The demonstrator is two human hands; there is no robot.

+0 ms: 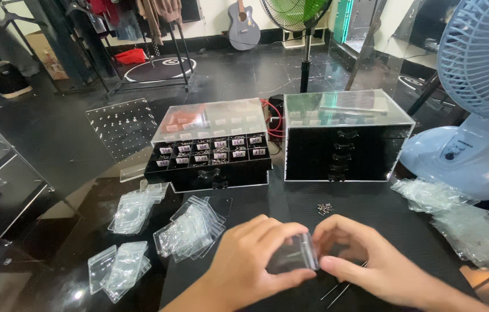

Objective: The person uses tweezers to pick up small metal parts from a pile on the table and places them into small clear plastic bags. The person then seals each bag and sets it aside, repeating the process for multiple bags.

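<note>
Both hands — left [250,260], right [371,260] — are pinching one clear pouch [293,260]; gripping near its edges is likely steadiest.

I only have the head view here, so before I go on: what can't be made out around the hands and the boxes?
Head camera only:
- Inside of the small clear bag: hidden by the left hand and right hand.
- Thin metal tool: mostly under the right hand.
- Small metal pieces: too small to identify.
- Closed drawers of the black drawer box: contents hidden.
- Blue desk fan: cut by the right edge.
</note>
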